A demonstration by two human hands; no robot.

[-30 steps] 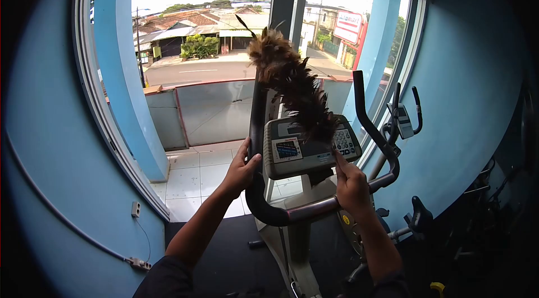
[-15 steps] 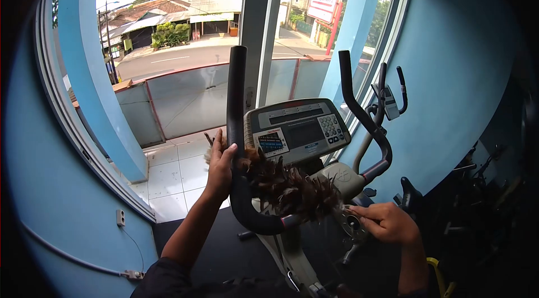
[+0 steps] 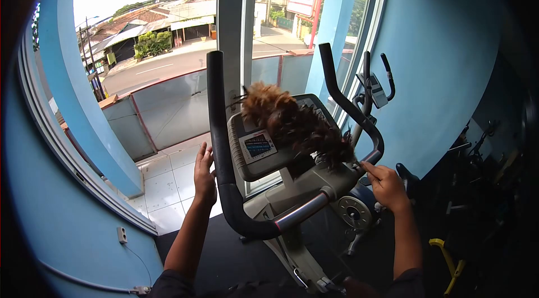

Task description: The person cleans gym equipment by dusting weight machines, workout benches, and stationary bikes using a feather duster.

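A brown feather duster [image 3: 297,124] lies across the display console [image 3: 250,169] of an exercise machine, covering much of its screen and keypad. At the duster's lower right end, my right hand [image 3: 386,188] grips its handle, which is mostly hidden by the fingers. My left hand [image 3: 205,177] is beside the machine's black left handlebar [image 3: 218,113], its fingers stretched upward and nothing held. Whether it touches the bar is unclear. The right handlebar [image 3: 351,108] curves up behind the duster.
Tall windows with a frame post [image 3: 231,28] stand beyond the machine, facing a street. A second exercise machine [image 3: 371,90] is at the right by the blue wall [image 3: 443,68]. A wall socket [image 3: 122,235] and cable are low at left. Something yellow [image 3: 449,264] lies lower right.
The duster has moved up from the left handlebar onto the console, with my right hand raised along with it. My left hand has come away from the bar's inner side. The view has shifted slightly.
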